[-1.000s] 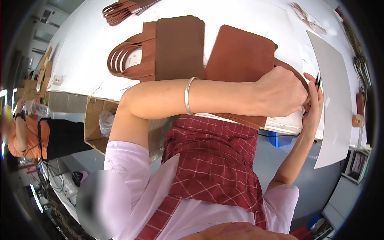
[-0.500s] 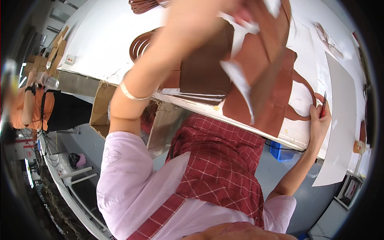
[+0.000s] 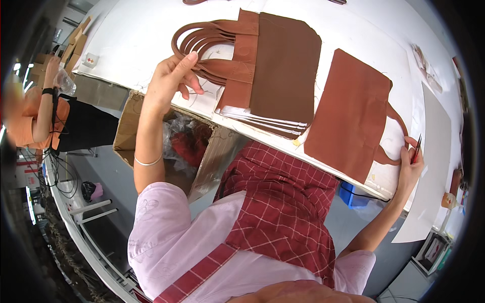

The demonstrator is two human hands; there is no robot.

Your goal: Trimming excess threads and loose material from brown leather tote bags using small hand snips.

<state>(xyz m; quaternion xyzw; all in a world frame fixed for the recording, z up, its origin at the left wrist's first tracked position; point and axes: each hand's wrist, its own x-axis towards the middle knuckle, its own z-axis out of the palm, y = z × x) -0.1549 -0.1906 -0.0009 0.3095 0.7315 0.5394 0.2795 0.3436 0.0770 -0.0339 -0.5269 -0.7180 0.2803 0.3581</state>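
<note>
A stack of brown leather-like bag pieces (image 3: 288, 65) with looped strap handles lies on the white table. My left hand (image 3: 174, 76) is at those handles (image 3: 207, 33), thumb and fingers apart; whether it touches a strap is hard to tell. To the right, a reddish-brown bag piece (image 3: 348, 111) lies flat near the table's front edge, its strap handle (image 3: 396, 118) pointing right. My right hand (image 3: 410, 169), at the end of that strap, is closed on a slim pointed tool with a red handle (image 3: 416, 154). Whether it also grips the strap is hidden.
Below the table's front edge stands an open cardboard box (image 3: 129, 129) with red material and clear plastic inside. A pale grey sheet (image 3: 429, 202) overhangs the table at right. A blue bin (image 3: 353, 194) is underneath. Another person in orange (image 3: 60, 108) stands at far left.
My left hand has let go of a lifted brown piece and moved left to the stack's handles. The reddish-brown piece on the right now lies flat. My right hand keeps its tool.
</note>
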